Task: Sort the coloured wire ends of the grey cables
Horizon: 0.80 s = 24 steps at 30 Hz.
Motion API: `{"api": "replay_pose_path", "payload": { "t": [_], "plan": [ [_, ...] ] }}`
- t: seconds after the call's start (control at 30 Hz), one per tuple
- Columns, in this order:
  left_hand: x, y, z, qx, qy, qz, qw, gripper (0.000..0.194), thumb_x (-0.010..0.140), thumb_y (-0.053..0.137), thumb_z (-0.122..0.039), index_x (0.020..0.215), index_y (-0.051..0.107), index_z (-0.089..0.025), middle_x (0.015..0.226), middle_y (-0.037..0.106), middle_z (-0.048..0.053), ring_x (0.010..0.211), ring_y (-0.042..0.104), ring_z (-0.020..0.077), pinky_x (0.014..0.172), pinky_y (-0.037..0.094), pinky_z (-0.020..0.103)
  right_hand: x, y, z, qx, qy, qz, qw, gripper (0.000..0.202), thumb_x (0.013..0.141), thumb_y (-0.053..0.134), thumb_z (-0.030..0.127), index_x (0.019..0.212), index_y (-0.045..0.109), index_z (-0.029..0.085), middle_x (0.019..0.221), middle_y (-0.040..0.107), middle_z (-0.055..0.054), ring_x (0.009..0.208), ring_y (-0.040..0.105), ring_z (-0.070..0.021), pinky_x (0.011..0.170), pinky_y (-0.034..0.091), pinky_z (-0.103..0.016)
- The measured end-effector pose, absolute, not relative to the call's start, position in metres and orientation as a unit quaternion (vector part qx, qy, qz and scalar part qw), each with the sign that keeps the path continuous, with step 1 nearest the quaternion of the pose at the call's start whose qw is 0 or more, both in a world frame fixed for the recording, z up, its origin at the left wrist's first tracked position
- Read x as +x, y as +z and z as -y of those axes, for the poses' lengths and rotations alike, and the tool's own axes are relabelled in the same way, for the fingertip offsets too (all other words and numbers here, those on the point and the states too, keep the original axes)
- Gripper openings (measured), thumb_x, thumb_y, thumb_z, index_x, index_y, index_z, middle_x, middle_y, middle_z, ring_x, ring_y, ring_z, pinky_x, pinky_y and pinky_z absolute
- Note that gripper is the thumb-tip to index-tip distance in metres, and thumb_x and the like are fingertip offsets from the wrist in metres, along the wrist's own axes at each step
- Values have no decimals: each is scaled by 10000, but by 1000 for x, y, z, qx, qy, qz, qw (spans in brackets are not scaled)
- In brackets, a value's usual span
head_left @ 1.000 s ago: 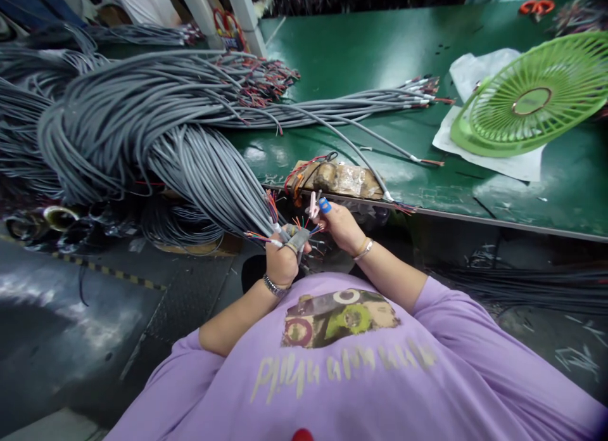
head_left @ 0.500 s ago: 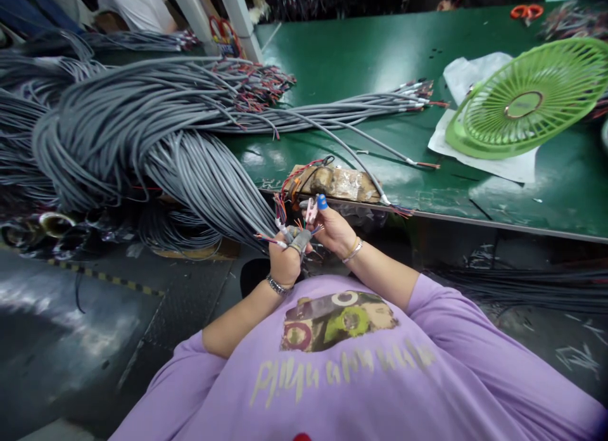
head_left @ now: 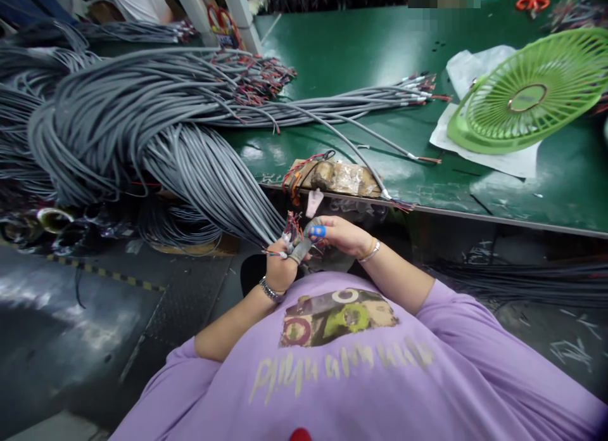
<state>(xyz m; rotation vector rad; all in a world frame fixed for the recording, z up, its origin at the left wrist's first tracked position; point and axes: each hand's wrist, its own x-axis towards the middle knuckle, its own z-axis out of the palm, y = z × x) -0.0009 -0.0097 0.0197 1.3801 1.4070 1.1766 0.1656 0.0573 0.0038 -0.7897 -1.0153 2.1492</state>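
Observation:
My left hand (head_left: 281,270) is closed round the ends of several grey cables (head_left: 247,206). Thin coloured wires (head_left: 293,224) stick out above its fingers, and grey wrapping covers its thumb. Close against it, my right hand (head_left: 350,237) pinches at the stripped coloured wires; its fingertips partly hide them. A blue band (head_left: 317,231) circles a digit of the right hand. Just beyond the hands, a pink clip (head_left: 314,203) hangs at the table edge, apart from my fingers, below a taped board (head_left: 339,177) with red and black leads.
A large heap of grey cables (head_left: 104,118) covers the left of the green table (head_left: 356,42). More cables (head_left: 351,105) lie across its middle. A green fan (head_left: 527,99) stands on white paper at the right. Orange-handled scissors (head_left: 532,5) lie at the back.
The pink clip has left my right hand and now hangs at the table edge. My right hand has come down and closed at the wires by my left hand.

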Motion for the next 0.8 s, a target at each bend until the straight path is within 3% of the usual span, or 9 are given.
{"api": "replay_pose_path", "payload": {
  "t": [0.23, 0.43, 0.5, 0.6, 0.7, 0.8],
  "plan": [
    [-6, 21, 0, 590, 368, -527, 489, 134, 650, 753, -239, 577, 667, -167, 539, 653, 6, 471, 540, 113, 481, 436, 224, 158, 7, -41, -296, 650, 569, 408, 303, 704, 775, 454, 729, 672, 170, 715, 641, -18, 686, 571, -146, 696, 475, -288],
    [-12, 22, -2, 582, 315, -537, 523, 187, 702, 727, -285, 588, 665, -151, 510, 630, 3, 436, 508, 92, 451, 397, 207, 170, 6, -36, -318, 463, 693, 452, 237, 820, 672, 431, 822, 696, 195, 881, 680, -68, 867, 602, -204, 856, 472, -366],
    [-14, 21, 0, 566, 360, -546, 503, 263, 767, 694, -343, 597, 662, -145, 525, 635, 16, 442, 500, 86, 449, 379, 206, 174, 3, -36, -353, 479, 648, 475, 282, 800, 687, 450, 894, 678, 185, 914, 673, -65, 852, 605, -189, 821, 488, -353],
    [-14, 18, 3, 548, 410, -546, 483, 335, 816, 660, -397, 604, 669, -139, 535, 633, 26, 436, 474, 77, 437, 350, 209, 174, -3, -31, -385, 606, 532, 449, 402, 742, 719, 515, 937, 635, 173, 856, 649, -34, 727, 583, -143, 675, 498, -296],
    [-14, 17, 4, 549, 418, -547, 474, 315, 808, 672, -390, 617, 683, -140, 556, 653, 32, 450, 494, 82, 442, 361, 209, 163, -4, -25, -375, 704, 439, 413, 470, 654, 774, 539, 894, 614, 168, 759, 617, 10, 601, 514, -94, 562, 448, -242],
    [-15, 20, 2, 566, 403, -540, 475, 300, 797, 682, -381, 619, 694, -140, 586, 679, 43, 486, 538, 93, 471, 400, 207, 152, 1, -22, -364, 715, 408, 436, 456, 591, 825, 500, 790, 595, 160, 658, 587, 41, 534, 452, -64, 506, 375, -208]
  ]
}}
